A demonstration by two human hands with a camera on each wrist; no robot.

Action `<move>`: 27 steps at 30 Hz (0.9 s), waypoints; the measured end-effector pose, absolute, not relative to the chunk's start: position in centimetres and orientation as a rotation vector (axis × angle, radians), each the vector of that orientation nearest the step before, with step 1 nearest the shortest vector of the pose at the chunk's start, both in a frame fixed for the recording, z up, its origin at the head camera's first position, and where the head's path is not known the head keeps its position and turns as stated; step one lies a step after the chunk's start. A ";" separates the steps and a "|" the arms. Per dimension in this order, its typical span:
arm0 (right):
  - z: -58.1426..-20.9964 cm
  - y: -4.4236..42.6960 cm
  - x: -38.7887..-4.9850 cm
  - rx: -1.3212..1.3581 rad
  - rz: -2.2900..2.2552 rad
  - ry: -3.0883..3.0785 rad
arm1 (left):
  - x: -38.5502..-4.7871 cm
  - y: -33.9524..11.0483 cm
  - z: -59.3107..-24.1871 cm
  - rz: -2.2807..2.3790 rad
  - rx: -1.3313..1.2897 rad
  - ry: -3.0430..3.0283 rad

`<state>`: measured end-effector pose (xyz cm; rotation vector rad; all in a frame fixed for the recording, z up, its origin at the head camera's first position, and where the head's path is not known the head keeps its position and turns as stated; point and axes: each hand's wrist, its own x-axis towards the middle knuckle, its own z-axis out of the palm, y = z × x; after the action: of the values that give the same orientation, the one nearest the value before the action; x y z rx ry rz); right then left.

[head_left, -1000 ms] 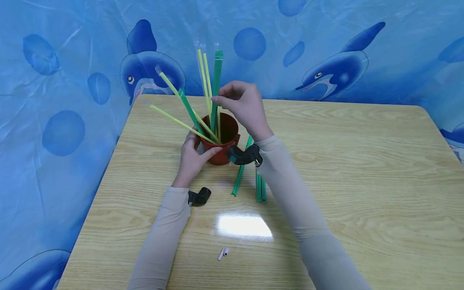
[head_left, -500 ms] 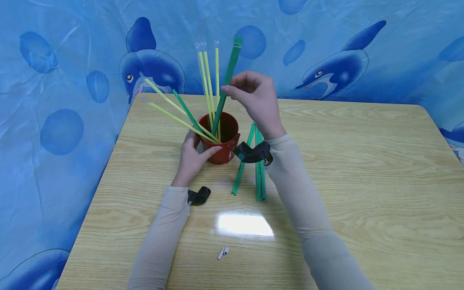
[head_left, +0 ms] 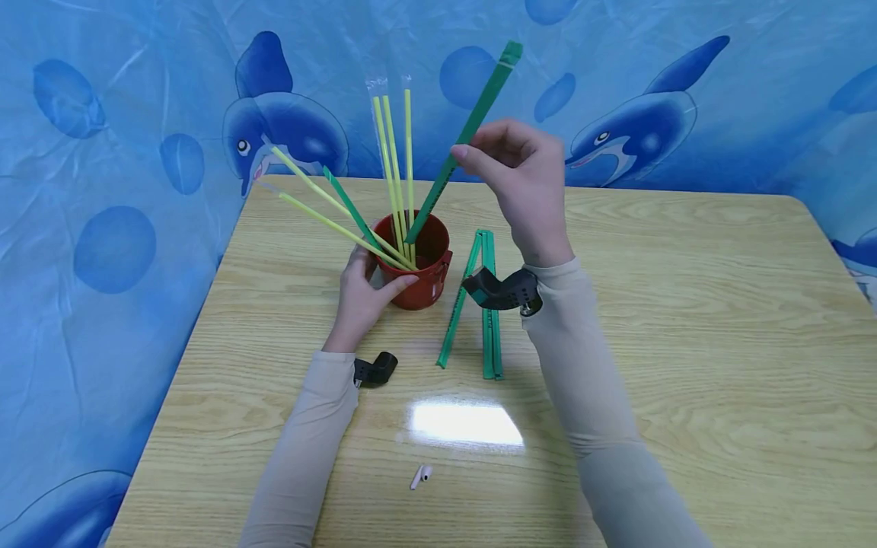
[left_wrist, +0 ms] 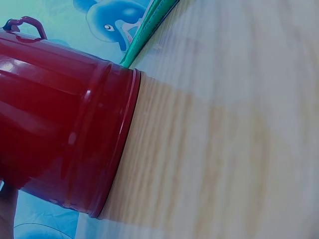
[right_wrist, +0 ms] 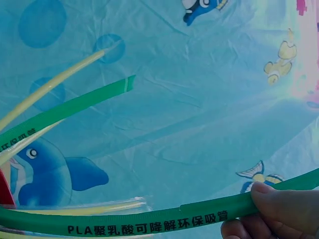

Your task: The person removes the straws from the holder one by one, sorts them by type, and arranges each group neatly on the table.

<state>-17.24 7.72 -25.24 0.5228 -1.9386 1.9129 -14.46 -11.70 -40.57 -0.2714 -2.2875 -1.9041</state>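
My left hand [head_left: 359,301] grips the left side of a small red bucket [head_left: 419,293], thumb on its front. In the left wrist view the bucket [left_wrist: 60,119] fills the left side. My right hand [head_left: 527,179] pinches a green-wrapped straw [head_left: 476,114] between thumb and fingers. It slants up to the right, its lower end over the bucket's mouth. Dark print shows on this straw [right_wrist: 149,221] in the right wrist view. Several yellow straws [head_left: 392,160] in clear wrappers and another green-wrapped straw [head_left: 349,202] stand in the bucket, some leaning left.
On the wooden table [head_left: 685,327], several green-wrapped straws [head_left: 488,327] lie just right of the bucket. White earbuds [head_left: 419,476] rest near the front. A blue dolphin-print sheet [head_left: 473,46] hangs behind the table and along its left side.
My right hand has moved right and up, drawing the green-wrapped straw upward out of the bucket and tilting it right. My left hand stays on the bucket. One yellow straw has tipped further left.
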 end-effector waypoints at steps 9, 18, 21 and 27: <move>-24.8 9.8 -16.3 0.500 1.932 -1.799 | -14.4 -11.8 -40.5 -1.897 -0.273 -2.300; -24.6 11.8 -15.5 0.410 2.044 -1.702 | -14.1 -11.3 -39.3 -1.948 -0.264 -2.307; -24.7 12.6 -15.4 0.360 2.080 -1.677 | -14.3 -11.4 -39.8 -1.943 -0.269 -2.292; -25.4 14.9 -15.5 0.310 2.098 -1.637 | -14.3 -11.2 -40.1 -1.951 -0.282 -2.290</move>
<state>-15.51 14.91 -25.38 0.3096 -1.6368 2.0982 -14.32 -11.24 -40.10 -0.2816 -2.2903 -1.9508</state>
